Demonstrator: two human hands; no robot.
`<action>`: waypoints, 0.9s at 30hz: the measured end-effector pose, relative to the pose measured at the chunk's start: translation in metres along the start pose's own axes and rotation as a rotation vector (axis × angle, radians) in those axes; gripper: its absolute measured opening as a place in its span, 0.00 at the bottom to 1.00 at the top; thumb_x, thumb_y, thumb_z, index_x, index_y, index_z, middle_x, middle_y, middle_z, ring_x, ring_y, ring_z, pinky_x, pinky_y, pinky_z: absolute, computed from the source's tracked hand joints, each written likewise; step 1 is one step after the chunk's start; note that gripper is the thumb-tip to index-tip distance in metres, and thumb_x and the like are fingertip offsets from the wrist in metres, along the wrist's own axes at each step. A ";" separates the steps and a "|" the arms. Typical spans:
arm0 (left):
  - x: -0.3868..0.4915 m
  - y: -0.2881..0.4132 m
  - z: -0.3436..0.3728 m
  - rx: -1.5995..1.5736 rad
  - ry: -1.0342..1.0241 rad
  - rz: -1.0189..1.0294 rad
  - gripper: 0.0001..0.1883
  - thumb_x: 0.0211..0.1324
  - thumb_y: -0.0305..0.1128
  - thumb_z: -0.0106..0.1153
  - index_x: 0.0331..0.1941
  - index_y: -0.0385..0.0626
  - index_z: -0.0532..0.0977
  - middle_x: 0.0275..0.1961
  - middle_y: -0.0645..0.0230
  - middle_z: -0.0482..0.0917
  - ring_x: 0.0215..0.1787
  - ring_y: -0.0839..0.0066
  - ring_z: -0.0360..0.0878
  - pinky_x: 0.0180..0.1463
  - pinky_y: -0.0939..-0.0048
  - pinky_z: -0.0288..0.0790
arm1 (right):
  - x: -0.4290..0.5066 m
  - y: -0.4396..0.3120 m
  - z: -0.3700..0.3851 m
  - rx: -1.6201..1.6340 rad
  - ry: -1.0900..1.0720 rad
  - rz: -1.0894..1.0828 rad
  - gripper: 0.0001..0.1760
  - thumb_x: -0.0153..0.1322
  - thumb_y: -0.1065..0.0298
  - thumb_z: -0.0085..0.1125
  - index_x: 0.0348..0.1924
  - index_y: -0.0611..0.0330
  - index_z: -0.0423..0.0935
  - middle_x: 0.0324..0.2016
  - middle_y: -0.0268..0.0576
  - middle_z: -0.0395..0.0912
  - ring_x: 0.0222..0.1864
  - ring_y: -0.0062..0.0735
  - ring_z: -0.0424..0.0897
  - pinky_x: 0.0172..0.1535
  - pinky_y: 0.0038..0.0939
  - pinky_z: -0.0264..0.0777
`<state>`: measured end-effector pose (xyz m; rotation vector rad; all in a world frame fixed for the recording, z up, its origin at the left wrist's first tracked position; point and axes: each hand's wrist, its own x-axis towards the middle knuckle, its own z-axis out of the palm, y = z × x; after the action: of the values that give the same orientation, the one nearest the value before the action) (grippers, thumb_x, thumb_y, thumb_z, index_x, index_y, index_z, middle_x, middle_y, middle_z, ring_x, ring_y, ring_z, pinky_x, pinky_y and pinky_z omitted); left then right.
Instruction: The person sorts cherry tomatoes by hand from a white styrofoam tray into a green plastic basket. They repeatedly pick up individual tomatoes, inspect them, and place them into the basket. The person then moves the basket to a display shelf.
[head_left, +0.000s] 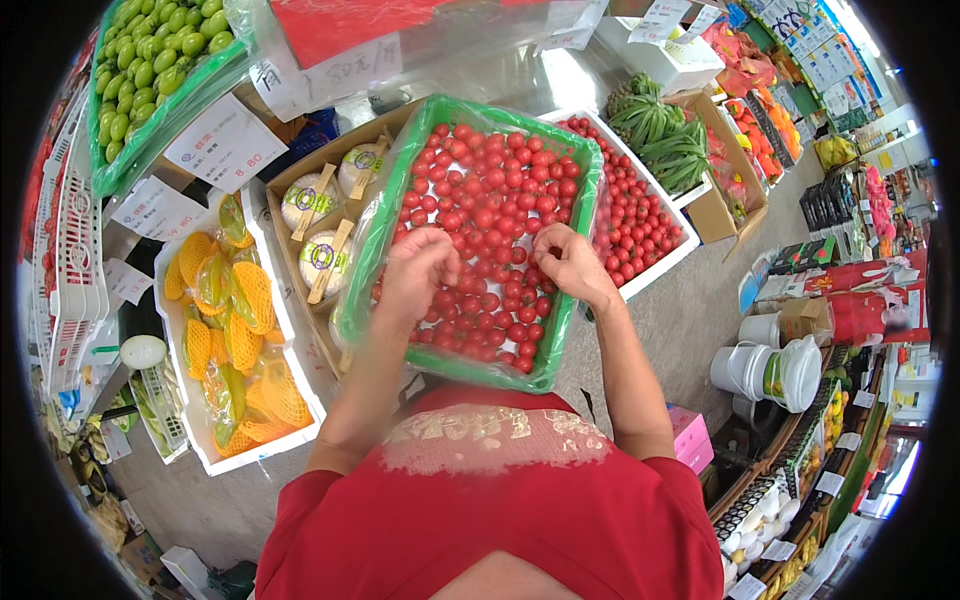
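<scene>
A green plastic crate (576, 300), lined with clear film, holds many red cherry tomatoes (491, 178) in front of me. Over the left part of the crate is my left hand (421, 270), its fingers curled; whether a tomato is between them cannot be told. My right hand (570, 262) hovers at the crate's right side, thumb and forefinger bent close together beside the tomatoes, and what it may hold is hidden. A white foam box (660, 266) of more small tomatoes lies partly under the crate's right edge.
Left of the crate stands a cardboard box (289, 262) of net-wrapped round fruit, then a white foam box (311, 431) of mangoes in yellow nets. Green fruit (142, 67) fills a crate at upper left. Pineapples (660, 135) lie at upper right, white buckets (787, 375) farther right.
</scene>
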<state>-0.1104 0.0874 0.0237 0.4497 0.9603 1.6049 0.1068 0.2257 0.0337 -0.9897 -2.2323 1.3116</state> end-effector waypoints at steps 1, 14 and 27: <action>0.005 0.004 -0.005 -0.002 0.075 0.025 0.04 0.66 0.28 0.52 0.36 0.41 0.74 0.25 0.67 0.79 0.22 0.79 0.75 0.26 0.77 0.69 | -0.004 -0.001 -0.001 0.002 0.031 -0.032 0.04 0.64 0.76 0.55 0.27 0.69 0.75 0.35 0.48 0.77 0.40 0.43 0.78 0.45 0.36 0.72; 0.068 -0.032 0.025 1.751 -0.197 0.467 0.30 0.57 0.43 0.60 0.64 0.51 0.69 0.72 0.49 0.57 0.76 0.49 0.48 0.71 0.43 0.51 | -0.014 -0.001 0.029 -0.044 0.499 -0.167 0.01 0.63 0.79 0.59 0.27 0.67 0.76 0.35 0.48 0.80 0.39 0.41 0.82 0.44 0.32 0.75; 0.023 -0.056 0.036 1.586 -0.661 0.856 0.11 0.48 0.27 0.56 0.39 0.43 0.77 0.38 0.61 0.72 0.42 0.59 0.74 0.43 0.58 0.68 | -0.014 -0.002 0.031 -0.037 0.542 -0.171 0.01 0.62 0.79 0.59 0.27 0.66 0.77 0.33 0.48 0.80 0.38 0.41 0.82 0.42 0.33 0.76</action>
<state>-0.0550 0.1220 -0.0031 2.5365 1.4088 0.8160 0.0963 0.1966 0.0206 -0.9961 -1.8759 0.8082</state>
